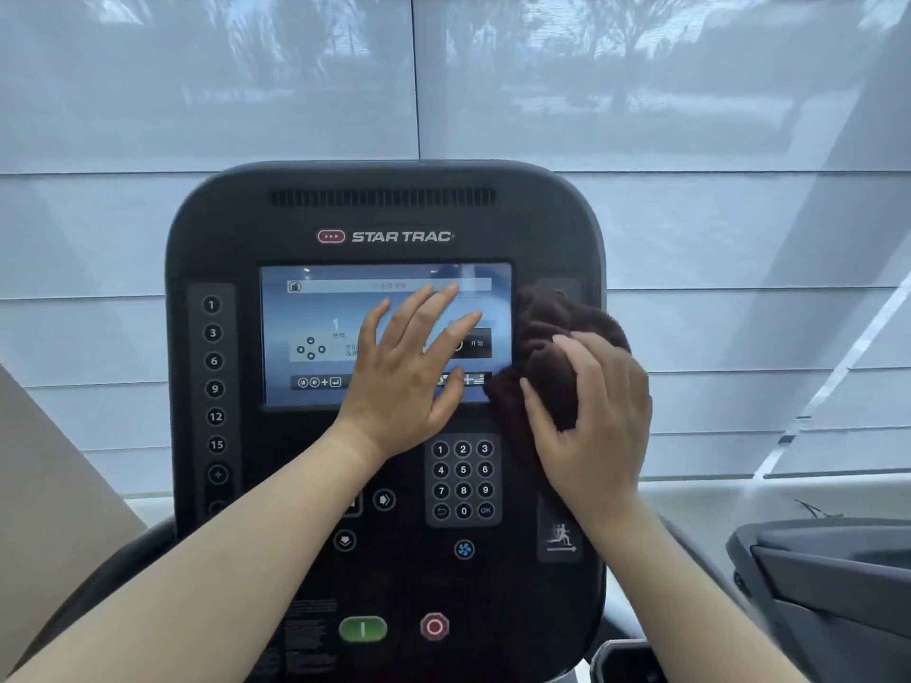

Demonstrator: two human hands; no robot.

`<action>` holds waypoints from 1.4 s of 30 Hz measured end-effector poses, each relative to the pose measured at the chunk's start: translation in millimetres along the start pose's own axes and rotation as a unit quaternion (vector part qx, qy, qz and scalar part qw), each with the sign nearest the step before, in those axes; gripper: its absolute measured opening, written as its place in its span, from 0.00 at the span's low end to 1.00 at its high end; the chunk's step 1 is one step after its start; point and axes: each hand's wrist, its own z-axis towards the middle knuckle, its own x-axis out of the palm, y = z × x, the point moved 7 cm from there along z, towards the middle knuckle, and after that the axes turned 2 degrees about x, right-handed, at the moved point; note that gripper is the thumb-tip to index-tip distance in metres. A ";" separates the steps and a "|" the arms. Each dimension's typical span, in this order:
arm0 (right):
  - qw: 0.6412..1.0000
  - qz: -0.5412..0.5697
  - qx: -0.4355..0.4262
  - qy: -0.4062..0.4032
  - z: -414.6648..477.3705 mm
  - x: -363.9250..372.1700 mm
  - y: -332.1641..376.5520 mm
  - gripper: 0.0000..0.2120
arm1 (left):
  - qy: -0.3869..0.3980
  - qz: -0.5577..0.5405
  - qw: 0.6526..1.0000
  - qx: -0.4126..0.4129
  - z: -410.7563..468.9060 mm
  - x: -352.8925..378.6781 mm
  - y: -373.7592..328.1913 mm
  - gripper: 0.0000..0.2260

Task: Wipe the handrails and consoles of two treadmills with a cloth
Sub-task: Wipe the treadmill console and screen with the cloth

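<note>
A black treadmill console [384, 224] fills the middle of the view, with a lit touchscreen [315, 332], a number keypad [463, 480], a green start button [363, 629] and a red stop button [434, 627]. My left hand [409, 367] lies flat and open over the right half of the screen, fingers spread. My right hand [596, 416] presses a bunched dark brown cloth [547, 337] against the console's right side, just beside the screen's edge. The cloth hides the right column of buttons there.
Part of a second treadmill [828, 584] shows at the lower right. Pale window blinds [690, 115] hang behind the console. A beige surface [44, 485] slants in at the left edge. The console's left handrail [113, 574] curves off at the lower left.
</note>
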 end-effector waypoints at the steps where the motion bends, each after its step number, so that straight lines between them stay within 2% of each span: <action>1: 1.000 0.001 -0.003 0.005 -12.0 -0.8 0.9 0.17 | 0.002 -0.005 1.000 -0.003 0.7 -0.5 0.3 0.22; 4: 0.999 -0.002 -0.027 0.037 -35.7 -0.4 6.5 0.17 | 0.002 -0.032 0.999 -0.009 0.6 -9.2 0.8 0.23; 8: 0.998 0.002 -0.029 0.059 -23.0 3.7 12.6 0.17 | 0.003 -0.048 0.999 -0.026 -22.7 -28.8 8.1 0.22; 16: 0.995 -0.010 -0.039 0.088 29.0 54.6 77.5 0.19 | 0.054 -0.017 0.985 -0.165 -115.8 -44.8 56.6 0.24; 20: 0.989 0.001 -0.075 0.130 -7.7 71.9 111.7 0.19 | 0.074 -0.013 0.967 -0.244 -165.6 -54.2 79.1 0.26; 23: 0.981 -0.002 -0.103 0.166 -55.8 76.8 124.0 0.19 | 0.111 -0.015 0.957 -0.266 -200.0 -49.7 88.2 0.28; 28: 0.978 -0.005 -0.121 0.167 -115.6 69.4 127.1 0.18 | 0.165 -0.018 0.954 -0.250 -230.4 -40.9 89.9 0.31; 33: 0.988 0.008 -0.045 0.148 -84.7 81.6 148.1 0.18 | 0.176 -0.034 0.959 -0.218 -232.3 -41.5 91.9 0.33; 36: 0.989 0.007 -0.028 0.145 -80.0 91.8 164.8 0.19 | 0.174 -0.055 0.962 -0.203 -236.5 -43.4 94.6 0.36; 42: 0.981 0.001 -0.063 0.181 -144.8 93.4 179.0 0.19 | 0.188 -0.106 0.958 -0.189 -265.5 -41.6 99.9 0.35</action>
